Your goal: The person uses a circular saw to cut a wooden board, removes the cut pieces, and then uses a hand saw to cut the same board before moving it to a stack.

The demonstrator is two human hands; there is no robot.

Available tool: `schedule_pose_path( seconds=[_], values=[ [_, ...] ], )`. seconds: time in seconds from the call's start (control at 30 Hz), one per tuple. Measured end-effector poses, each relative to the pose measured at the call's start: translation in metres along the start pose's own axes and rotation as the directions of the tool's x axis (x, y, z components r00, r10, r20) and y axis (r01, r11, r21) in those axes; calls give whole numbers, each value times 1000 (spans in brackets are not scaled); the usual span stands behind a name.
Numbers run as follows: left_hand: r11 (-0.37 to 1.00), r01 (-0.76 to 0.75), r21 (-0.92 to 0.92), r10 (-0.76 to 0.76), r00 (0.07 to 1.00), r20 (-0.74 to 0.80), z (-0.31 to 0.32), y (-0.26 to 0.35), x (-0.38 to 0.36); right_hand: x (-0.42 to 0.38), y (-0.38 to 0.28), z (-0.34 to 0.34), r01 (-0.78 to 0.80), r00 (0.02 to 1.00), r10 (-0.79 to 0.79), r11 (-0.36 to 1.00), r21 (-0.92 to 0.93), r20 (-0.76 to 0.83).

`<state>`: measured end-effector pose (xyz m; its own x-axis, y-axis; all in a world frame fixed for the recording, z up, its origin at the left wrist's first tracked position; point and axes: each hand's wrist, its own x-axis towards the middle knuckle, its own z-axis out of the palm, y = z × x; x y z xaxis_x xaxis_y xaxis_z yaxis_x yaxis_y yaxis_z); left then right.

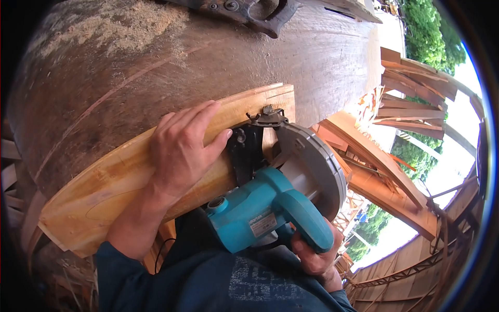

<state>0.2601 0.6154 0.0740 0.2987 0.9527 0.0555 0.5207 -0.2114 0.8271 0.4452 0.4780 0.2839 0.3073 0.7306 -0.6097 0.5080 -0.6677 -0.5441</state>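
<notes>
Right hand [318, 256], nearest, fingers clamped round the handle of one teal circular saw [270, 205]. Saw sits on the near edge of the workbench [156, 67], guard over the plank's right end. Left hand [182, 151] lies flat, fingers together, pressing one pale plank [109, 182] along that near edge. One handsaw [244, 10] at the bench's far edge. Sawdust patch [119, 26] far left. Scrap boards [410, 93] stacked beyond the right edge.
</notes>
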Motion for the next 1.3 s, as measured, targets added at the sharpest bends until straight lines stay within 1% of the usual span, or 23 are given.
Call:
schedule_pose_path(
  seconds=[0.23,0.37,0.47,0.57,0.67,0.73,0.87,0.97,1.07,1.13,1.23,1.3],
  values=[
    [1000,-2,1,2,1000,-16,0,-1,2,7,-8,-1,45,999,-44,997,-57,19],
    [999,-16,-29,14,998,-65,2,-5,2,9,-11,1,-6,1000,6,999,33,9],
    [992,27,-121,-42,991,-123,0,-1,3,10,-12,1,-12,1000,11,997,75,9],
    [962,57,-267,-104,981,-165,-2,-2,4,14,-15,2,9,1000,-9,995,99,-2],
    [958,88,-274,-113,991,-77,-13,-3,5,15,-17,3,-10,1000,11,994,112,-13],
    [956,79,-281,-104,992,-75,-16,-5,4,17,-21,3,-33,999,33,995,94,-4],
    [942,103,-320,-130,989,-65,-19,-8,1,21,-23,2,-4,1000,3,1000,18,2],
    [909,74,-410,-143,980,-141,-17,-12,0,25,-27,3,3,1000,-3,1000,13,-2],
    [892,123,-435,-192,974,-120,-19,-12,-2,28,-31,5,-12,1000,13,998,56,-21],
    [886,113,-450,-190,973,-130,-19,-11,-2,29,-32,7,7,999,-3,996,90,-46],
    [877,102,-469,-187,972,-139,-19,-11,-2,31,-38,6,-39,999,41,996,82,-27],
    [872,103,-478,-191,972,-139,-19,-11,-1,34,-40,5,-14,1000,14,999,44,-13]
  ],
)
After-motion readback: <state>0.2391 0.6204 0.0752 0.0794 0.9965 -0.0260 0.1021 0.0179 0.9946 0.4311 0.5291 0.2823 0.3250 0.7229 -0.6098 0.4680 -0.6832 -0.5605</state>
